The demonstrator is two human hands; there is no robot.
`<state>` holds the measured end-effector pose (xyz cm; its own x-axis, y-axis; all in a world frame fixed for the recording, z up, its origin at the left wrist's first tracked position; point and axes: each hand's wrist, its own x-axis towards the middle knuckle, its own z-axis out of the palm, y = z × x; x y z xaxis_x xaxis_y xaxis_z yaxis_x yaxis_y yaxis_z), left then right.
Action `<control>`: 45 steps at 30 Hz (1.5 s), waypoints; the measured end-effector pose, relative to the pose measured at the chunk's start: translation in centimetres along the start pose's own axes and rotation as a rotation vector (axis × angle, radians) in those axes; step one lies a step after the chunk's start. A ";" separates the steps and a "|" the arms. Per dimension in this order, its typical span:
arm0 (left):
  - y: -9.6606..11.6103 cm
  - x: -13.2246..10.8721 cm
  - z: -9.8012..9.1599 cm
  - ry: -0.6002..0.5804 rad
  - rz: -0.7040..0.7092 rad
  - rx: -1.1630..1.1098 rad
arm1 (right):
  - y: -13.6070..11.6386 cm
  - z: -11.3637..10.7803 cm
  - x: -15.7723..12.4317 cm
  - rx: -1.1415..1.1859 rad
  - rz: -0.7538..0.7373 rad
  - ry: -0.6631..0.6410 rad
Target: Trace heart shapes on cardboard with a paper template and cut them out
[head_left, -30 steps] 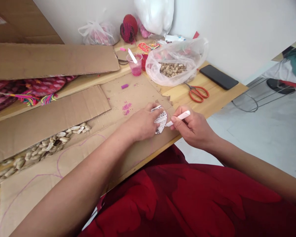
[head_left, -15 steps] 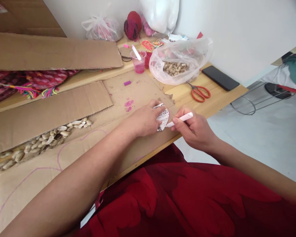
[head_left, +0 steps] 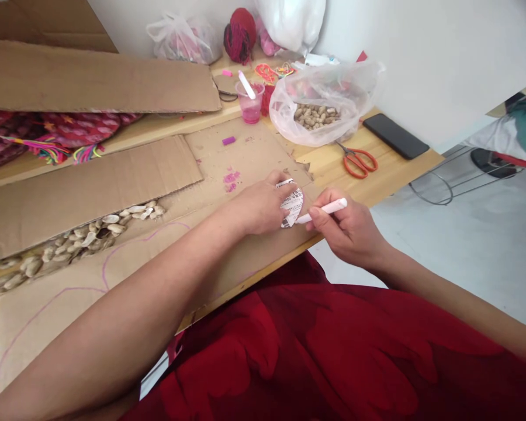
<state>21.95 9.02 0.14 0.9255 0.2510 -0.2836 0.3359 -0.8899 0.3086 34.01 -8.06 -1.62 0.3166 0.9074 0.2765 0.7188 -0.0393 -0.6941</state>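
My left hand (head_left: 267, 203) lies on a small rounded piece of printed white paper (head_left: 293, 203), fingers spread and pressing it against the brown cardboard (head_left: 254, 257). Between thumb and fingers, my right hand (head_left: 348, 228) grips a white marker pen (head_left: 328, 209). Its tip points left and meets the lower right edge of the paper, or lies just beside it. Purple curved lines are drawn on the cardboard left of my left forearm. A purple pen cap (head_left: 228, 141) rests on the cardboard beyond my left hand.
Orange-handled scissors (head_left: 360, 162), a black phone (head_left: 395, 136) and a plastic bag of peanuts (head_left: 284, 126) lie at the back right. A cup of pink liquid (head_left: 251, 111) holds another marker. Peanut shells (head_left: 92, 237) line a cardboard strip (head_left: 114, 184). Red yarn (head_left: 240, 35) sits at the back.
The view has shifted slightly, so most table items appear a little higher and further right. My left hand still presses the paper and my right hand still holds the marker at its edge.
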 end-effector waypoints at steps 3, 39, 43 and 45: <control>-0.1 0.0 -0.1 -0.011 0.009 -0.016 | 1.1 -0.3 1.0 -0.013 0.034 0.060; -0.1 0.2 -0.6 -0.045 -0.011 -0.034 | -0.5 0.2 0.0 -0.056 -0.039 -0.010; -0.2 0.3 -0.6 -0.036 -0.012 -0.027 | -0.6 0.2 0.0 -0.111 -0.042 -0.010; -0.2 0.3 -0.7 -0.047 -0.011 -0.021 | -0.5 0.2 -0.1 -0.099 -0.051 -0.029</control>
<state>22.28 9.52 0.60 0.9128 0.2421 -0.3288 0.3498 -0.8791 0.3239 33.47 -8.04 -1.41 0.2608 0.9210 0.2892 0.7919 -0.0328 -0.6098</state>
